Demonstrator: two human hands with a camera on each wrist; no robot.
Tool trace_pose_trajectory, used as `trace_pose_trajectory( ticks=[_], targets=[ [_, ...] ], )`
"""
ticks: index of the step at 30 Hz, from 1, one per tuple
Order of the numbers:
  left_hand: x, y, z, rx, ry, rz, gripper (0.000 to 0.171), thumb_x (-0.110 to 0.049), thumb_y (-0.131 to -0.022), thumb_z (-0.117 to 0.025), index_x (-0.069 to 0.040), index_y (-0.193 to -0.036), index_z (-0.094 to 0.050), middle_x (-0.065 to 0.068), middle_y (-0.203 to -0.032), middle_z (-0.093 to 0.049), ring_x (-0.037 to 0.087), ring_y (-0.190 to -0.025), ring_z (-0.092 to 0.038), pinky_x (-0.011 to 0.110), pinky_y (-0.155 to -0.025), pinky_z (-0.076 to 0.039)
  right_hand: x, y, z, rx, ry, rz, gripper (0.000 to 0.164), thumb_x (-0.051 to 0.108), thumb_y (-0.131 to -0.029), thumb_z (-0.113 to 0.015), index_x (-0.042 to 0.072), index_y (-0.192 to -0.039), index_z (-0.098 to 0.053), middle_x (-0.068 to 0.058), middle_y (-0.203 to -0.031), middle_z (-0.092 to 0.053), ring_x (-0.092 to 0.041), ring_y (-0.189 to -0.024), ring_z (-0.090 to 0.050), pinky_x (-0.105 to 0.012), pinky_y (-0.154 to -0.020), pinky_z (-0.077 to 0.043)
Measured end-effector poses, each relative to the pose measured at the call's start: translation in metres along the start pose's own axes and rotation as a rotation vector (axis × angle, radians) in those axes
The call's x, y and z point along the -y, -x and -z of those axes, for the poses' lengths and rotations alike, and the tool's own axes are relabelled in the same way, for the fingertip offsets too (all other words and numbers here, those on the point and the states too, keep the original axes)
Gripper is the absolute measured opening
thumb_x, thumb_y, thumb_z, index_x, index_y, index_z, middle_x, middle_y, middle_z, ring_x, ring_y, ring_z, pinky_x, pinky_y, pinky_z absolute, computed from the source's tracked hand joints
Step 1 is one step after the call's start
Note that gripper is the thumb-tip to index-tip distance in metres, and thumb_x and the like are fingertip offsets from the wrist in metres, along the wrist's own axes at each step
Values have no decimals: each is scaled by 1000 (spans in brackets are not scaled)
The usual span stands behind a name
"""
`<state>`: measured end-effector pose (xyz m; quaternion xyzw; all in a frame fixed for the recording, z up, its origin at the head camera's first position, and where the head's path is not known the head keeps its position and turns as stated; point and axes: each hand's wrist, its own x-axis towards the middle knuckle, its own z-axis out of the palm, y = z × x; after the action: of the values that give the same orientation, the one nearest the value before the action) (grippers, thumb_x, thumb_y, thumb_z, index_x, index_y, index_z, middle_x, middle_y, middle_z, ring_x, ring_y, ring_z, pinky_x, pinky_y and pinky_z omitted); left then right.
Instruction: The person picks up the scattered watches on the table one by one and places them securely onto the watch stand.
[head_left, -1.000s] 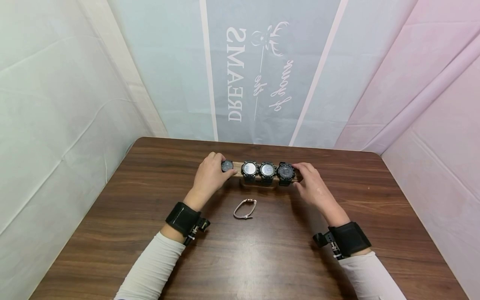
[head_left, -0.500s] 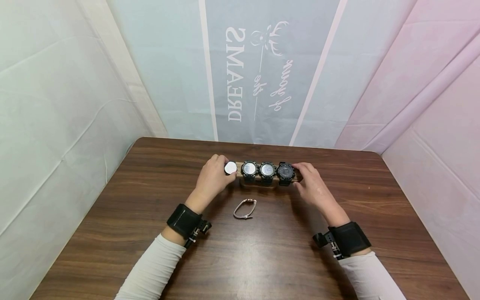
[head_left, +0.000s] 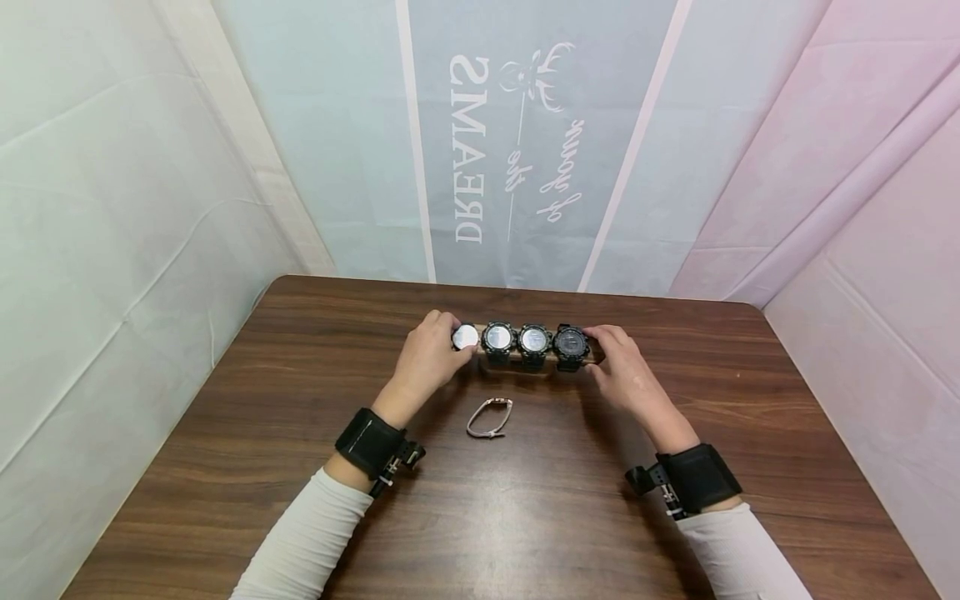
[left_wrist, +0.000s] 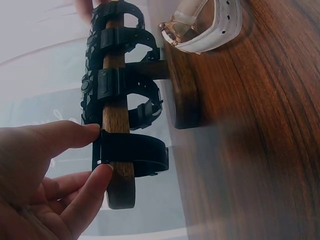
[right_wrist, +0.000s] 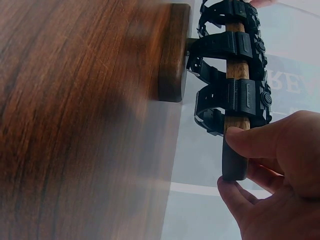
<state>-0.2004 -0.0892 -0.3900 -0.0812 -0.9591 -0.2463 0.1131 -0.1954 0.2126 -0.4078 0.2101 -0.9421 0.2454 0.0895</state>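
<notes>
A wooden T-shaped watch stand (left_wrist: 116,117) carries several black watches in a row along its bar. My left hand (head_left: 425,360) pinches the leftmost one, a slim watch (left_wrist: 135,150) with a plain black strap looped round the bar, between thumb and fingers at its case. Right beside it sits a chunky black sports watch (head_left: 499,337). At the opposite end, my right hand (head_left: 630,375) grips the bar tip (right_wrist: 235,160), thumb on one side and fingers around the other, just past the rightmost sports watch (head_left: 572,343).
On the brown wooden table (head_left: 495,517), a white-strapped watch (left_wrist: 227,27) with a gold-coloured case lies in front of the stand's base (left_wrist: 185,97). Pale cloth hangs at the back (head_left: 360,125) and both sides.
My left hand has slid rightward along the bar with the slim watch, closing the gap to its neighbour. My right hand and the white-strapped watch stay put.
</notes>
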Motion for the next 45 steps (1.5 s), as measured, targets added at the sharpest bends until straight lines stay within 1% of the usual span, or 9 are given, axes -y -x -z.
trace_pose_trajectory(
  ticks=[5, 11, 18, 21, 29, 34, 38, 45],
  targets=[
    [-1, 0, 0, 8, 3, 8, 43, -38, -75, -73, -6, -100, -61, 5, -92, -53, 20, -77, -55, 34, -67, -50, 1, 0, 1, 9, 2, -2, 53, 3, -86, -62, 1, -134, -41, -21, -132, -40, -38, -121, -37, -54, -94, -40],
    [-1, 0, 0, 13, -2, -2, 43, -38, -75, -73, -5, -101, -61, 5, -92, -54, 19, -77, -55, 34, -67, -49, 1, 0, 1, 12, -1, 6, 53, 3, -86, -62, 0, -134, -41, -22, -132, -40, -38, -121, -37, -54, -94, -39],
    [3, 0, 3, 42, 2, -6, 49, -42, -74, -73, -5, -104, -61, 6, -94, -55, 18, -76, -52, 33, -67, -47, 1, 0, 1, 13, -1, 7, 53, 3, -86, -62, 0, -134, -41, -22, -132, -39, -38, -121, -37, -54, -95, -39],
    [5, 0, 5, 52, 7, -19, 51, -43, -72, -74, -6, -104, -61, 5, -93, -55, 18, -77, -51, 33, -67, -46, 1, 1, 1, 14, 3, 8, 53, 3, -86, -62, 0, -134, -40, -22, -132, -39, -38, -121, -37, -54, -95, -39],
    [9, 0, 11, 108, -15, -37, 54, -40, -70, -76, -8, -111, -61, 8, -101, -57, 18, -84, -50, 35, -74, -46, 1, 0, 1, 16, 14, 15, 53, 4, -86, -62, 0, -134, -40, -22, -133, -39, -38, -122, -36, -54, -96, -38],
    [14, -1, 14, 132, -25, -48, 58, -35, -69, -78, -9, -118, -59, 6, -104, -53, 20, -90, -50, 37, -80, -46, 1, 0, 2, 15, 18, 21, 53, 3, -86, -62, -1, -134, -41, -23, -132, -39, -39, -121, -37, -54, -96, -38],
    [18, 0, 16, 159, -35, -47, 65, -32, -69, -79, -9, -124, -54, 7, -109, -51, 23, -96, -50, 39, -85, -46, 1, 0, 2, 18, 19, 24, 53, 3, -86, -62, -1, -134, -40, -23, -132, -39, -39, -121, -37, -54, -96, -38],
    [22, -2, 14, 176, -9, -56, 67, -29, -69, -80, -9, -126, -52, 10, -114, -50, 26, -102, -50, 41, -88, -45, 3, 0, 2, 26, 16, 16, 54, 3, -85, -62, -1, -134, -40, -23, -132, -39, -39, -121, -37, -54, -95, -39]
  ],
)
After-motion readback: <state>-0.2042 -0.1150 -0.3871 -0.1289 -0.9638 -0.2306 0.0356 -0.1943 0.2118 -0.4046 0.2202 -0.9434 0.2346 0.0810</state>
